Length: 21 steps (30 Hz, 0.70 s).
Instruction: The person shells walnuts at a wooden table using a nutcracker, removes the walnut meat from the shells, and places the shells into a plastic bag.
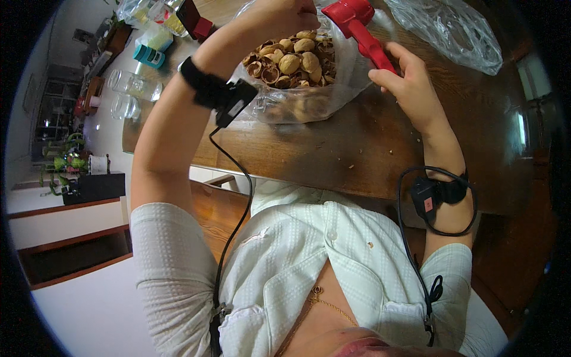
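My right hand grips the handle of a red nutcracker. Its wide cup-shaped head points up and to the left. Close beside that head, my left hand is bent with its fingers curled, partly cut off by the upper picture edge; whether something sits in its fingers cannot be seen. Below my left hand stands an open clear plastic bag, filled with whole walnuts and broken walnut shells.
A crumpled clear plastic bag lies at the upper right of the wooden table. Shell crumbs dot the table near me. Glass jars, a teal-capped container and a dark upright object stand at left.
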Tool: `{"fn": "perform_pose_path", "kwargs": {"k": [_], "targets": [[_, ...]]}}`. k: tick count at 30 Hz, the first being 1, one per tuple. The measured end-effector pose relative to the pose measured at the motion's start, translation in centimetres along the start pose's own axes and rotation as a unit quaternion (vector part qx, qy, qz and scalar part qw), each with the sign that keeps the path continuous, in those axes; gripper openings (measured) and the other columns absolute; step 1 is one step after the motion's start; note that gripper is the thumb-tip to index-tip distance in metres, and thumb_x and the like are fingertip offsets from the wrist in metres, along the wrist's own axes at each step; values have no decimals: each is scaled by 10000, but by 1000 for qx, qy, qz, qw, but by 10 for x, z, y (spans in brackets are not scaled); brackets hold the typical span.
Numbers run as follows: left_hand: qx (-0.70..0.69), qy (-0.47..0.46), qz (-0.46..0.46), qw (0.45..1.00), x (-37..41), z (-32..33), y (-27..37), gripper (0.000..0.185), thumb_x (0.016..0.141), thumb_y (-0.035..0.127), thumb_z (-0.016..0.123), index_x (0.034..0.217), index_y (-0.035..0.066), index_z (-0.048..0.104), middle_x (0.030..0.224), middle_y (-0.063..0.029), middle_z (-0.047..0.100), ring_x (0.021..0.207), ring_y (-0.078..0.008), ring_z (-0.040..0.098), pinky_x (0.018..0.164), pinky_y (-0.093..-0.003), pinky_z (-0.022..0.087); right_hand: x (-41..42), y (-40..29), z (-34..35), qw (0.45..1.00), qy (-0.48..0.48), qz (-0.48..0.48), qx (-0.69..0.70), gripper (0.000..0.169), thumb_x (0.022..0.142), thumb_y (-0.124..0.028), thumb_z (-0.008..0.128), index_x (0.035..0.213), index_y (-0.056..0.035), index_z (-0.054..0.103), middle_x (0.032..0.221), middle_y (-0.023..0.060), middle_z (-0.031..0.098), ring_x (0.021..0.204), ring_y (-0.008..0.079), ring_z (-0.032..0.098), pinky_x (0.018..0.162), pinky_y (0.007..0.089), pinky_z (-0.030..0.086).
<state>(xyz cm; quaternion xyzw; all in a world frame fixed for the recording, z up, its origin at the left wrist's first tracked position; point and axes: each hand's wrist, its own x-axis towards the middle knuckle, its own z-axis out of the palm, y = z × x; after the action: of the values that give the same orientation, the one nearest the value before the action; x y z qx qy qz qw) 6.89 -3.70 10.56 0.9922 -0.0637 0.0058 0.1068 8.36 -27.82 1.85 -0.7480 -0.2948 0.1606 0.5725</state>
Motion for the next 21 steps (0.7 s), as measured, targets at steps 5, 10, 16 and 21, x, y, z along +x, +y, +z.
{"fn": "perform_pose_path", "kwargs": {"k": [5,10,16,21], "targets": [[-369,72,1,927,-43,17,-39,164,916,123,675,1002,-9,631,944,-90,693,873,-154,658,740,-299,534,-5,-10,14,949,-141,88,267,363,904,-194,569,1171,46,522,968,114,638,767,125,614,672,236,514],[-670,181,18,719,-77,41,-31,209,899,26,681,1081,-8,581,1002,-59,657,910,-122,648,799,-246,532,-15,-26,38,877,-168,153,424,300,959,-199,527,1137,42,543,952,126,644,785,170,642,663,277,538],[-563,304,112,760,-81,66,-43,332,820,-22,723,1136,16,629,1166,-89,651,1051,-163,625,836,-301,524,-10,-33,51,833,-170,192,491,339,988,-217,474,1196,44,533,993,162,656,825,219,662,685,324,549],[-330,394,121,849,-78,67,-36,284,764,-20,768,1027,68,707,1064,-66,626,975,-170,620,819,-279,504,-2,-38,66,843,-168,177,479,347,997,-212,460,1243,27,507,1011,173,654,832,218,662,697,322,553]]}}
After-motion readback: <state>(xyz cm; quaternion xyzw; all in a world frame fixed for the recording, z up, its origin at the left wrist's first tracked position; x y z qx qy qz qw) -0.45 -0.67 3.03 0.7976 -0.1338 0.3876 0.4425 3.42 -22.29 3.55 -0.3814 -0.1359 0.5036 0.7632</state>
